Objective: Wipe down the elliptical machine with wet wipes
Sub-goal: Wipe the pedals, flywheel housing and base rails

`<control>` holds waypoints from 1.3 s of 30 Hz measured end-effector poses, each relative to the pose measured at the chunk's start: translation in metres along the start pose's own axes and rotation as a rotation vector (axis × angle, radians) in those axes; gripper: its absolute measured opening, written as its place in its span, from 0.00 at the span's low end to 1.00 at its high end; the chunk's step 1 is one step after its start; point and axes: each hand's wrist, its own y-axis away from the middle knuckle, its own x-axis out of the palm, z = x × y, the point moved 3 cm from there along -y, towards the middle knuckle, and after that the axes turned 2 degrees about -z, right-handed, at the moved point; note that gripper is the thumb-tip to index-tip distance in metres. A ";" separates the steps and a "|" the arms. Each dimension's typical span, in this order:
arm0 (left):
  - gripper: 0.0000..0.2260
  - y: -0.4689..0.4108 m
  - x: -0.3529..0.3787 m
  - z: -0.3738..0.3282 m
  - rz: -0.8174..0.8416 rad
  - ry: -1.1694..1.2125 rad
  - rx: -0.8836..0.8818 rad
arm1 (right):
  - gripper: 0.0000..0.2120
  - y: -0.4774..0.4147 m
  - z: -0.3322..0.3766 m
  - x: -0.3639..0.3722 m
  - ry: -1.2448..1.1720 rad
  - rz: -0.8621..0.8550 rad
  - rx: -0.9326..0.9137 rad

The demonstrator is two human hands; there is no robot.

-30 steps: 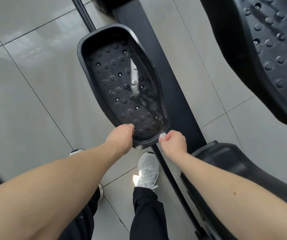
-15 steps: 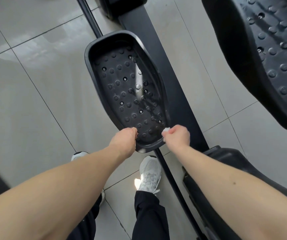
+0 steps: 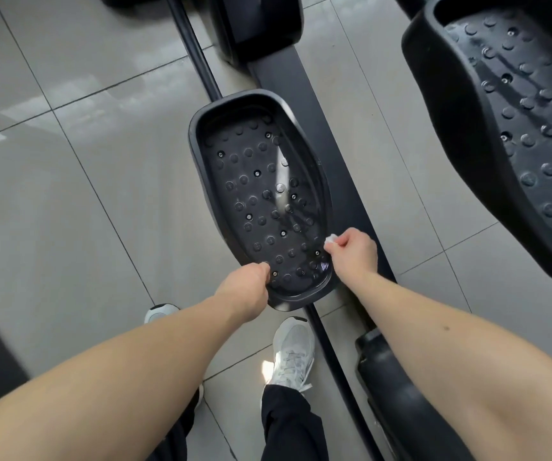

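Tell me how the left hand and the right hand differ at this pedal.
The left hand grips the rim of the pedal bare; the right hand pinches a small white wipe. The left hand sits nearer the heel end, the right hand further up the right edge. Both are at the same pedal's rim.

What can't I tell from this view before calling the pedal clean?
Head view only:
- wet wipe: only a white tip shows; the right hand covers the rest.
- left hand: fingertips hidden behind its knuckles at the near pedal's rim.
- far pedal: cut off by the top and right edges.
- Dirt on the tread: too fine to judge.
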 end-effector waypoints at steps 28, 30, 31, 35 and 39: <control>0.11 0.012 0.008 0.086 0.004 0.107 -0.200 | 0.08 0.120 -0.038 0.093 0.326 0.225 -0.277; 0.11 0.009 0.011 0.085 0.015 0.115 -0.195 | 0.11 0.118 -0.038 0.092 0.305 0.211 -0.270; 0.11 0.009 0.012 0.086 0.017 0.115 -0.194 | 0.12 0.116 -0.033 0.096 0.293 0.202 -0.288; 0.12 0.005 0.013 0.093 0.004 0.103 -0.194 | 0.12 0.102 0.015 0.116 0.142 0.191 -0.354; 0.12 0.006 0.013 0.098 0.011 0.101 -0.198 | 0.12 0.098 0.017 0.110 0.077 0.204 -0.376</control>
